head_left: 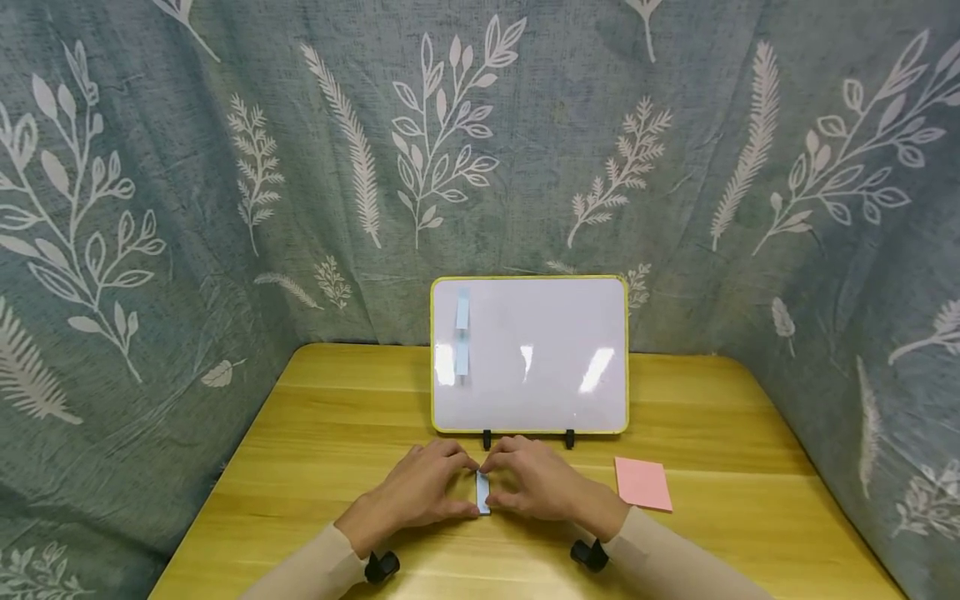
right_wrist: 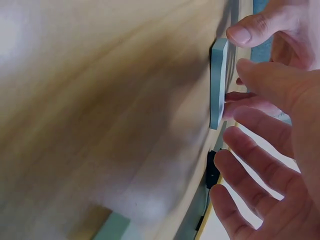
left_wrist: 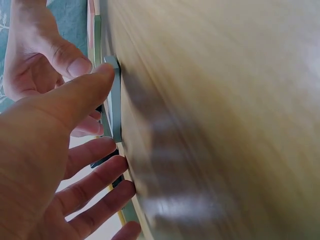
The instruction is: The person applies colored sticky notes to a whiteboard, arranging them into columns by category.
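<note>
Narrow pale-blue pad (head_left: 482,493) lies flat on desk (head_left: 352,400), long axis near–far, far end pointing toward whiteboard (head_left: 525,392). Left hand (head_left: 423,486) grips pad lengthwise: thumb at near end, forefinger at far. Right hand (head_left: 538,483) relaxed, fingers parted, just beside it; contact unclear. Pink pad (head_left: 643,484) farther right.

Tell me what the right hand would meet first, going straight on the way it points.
Probably the small blue pad, with the left hand just beyond; whether the right hand already touches the pad is unclear.
</note>
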